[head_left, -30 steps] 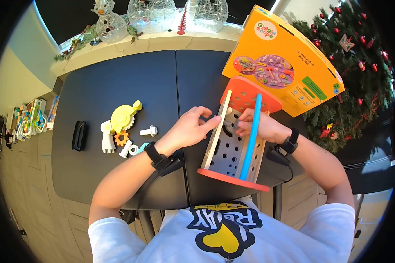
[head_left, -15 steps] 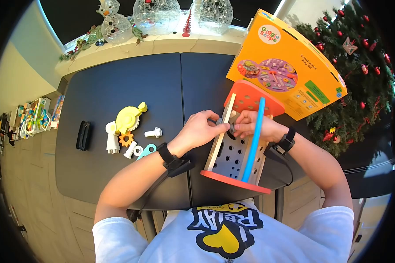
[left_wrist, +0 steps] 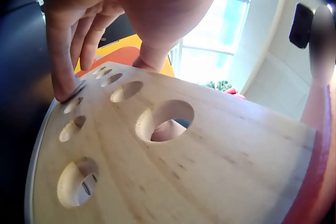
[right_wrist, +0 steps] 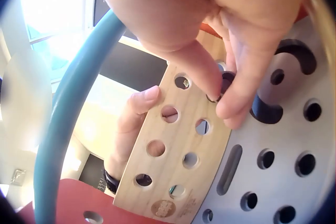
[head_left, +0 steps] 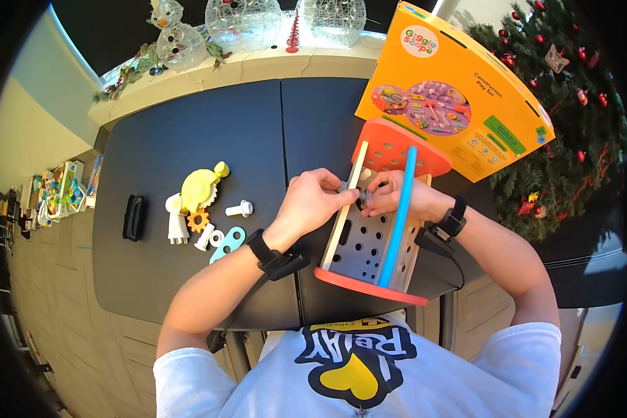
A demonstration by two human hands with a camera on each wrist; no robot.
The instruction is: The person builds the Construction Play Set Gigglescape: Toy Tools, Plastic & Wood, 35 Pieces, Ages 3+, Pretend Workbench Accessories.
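A toy toolbox has pale wooden side panels [right_wrist: 173, 140], red ends [head_left: 369, 287], a grey perforated base [right_wrist: 262, 187] and a blue handle [head_left: 398, 216]. My left hand [head_left: 315, 202] grips the left panel: the thumb lies at its top edge, and a curled fingertip presses a flat grey piece [left_wrist: 75, 91] at a hole on the outer face. Inside the box, my right hand [head_left: 405, 195] reaches past the handle. Its thumb and finger pinch a small dark grey ring-like piece [right_wrist: 227, 79] against the panel's inner side, partly hidden by the fingers.
Left on the dark table [head_left: 146, 279] lie a yellow toy saw [head_left: 199, 188], an orange gear [head_left: 198, 220], white bolts [head_left: 240, 208] and a teal strip [head_left: 228, 244]. A black tray-like piece [head_left: 134, 217] sits farther left. An orange box [head_left: 453, 90] stands behind the toolbox.
My left fingers came onto the panel's outer side with a grey piece. My right hand shifted toward that panel and now pinches the dark piece there.
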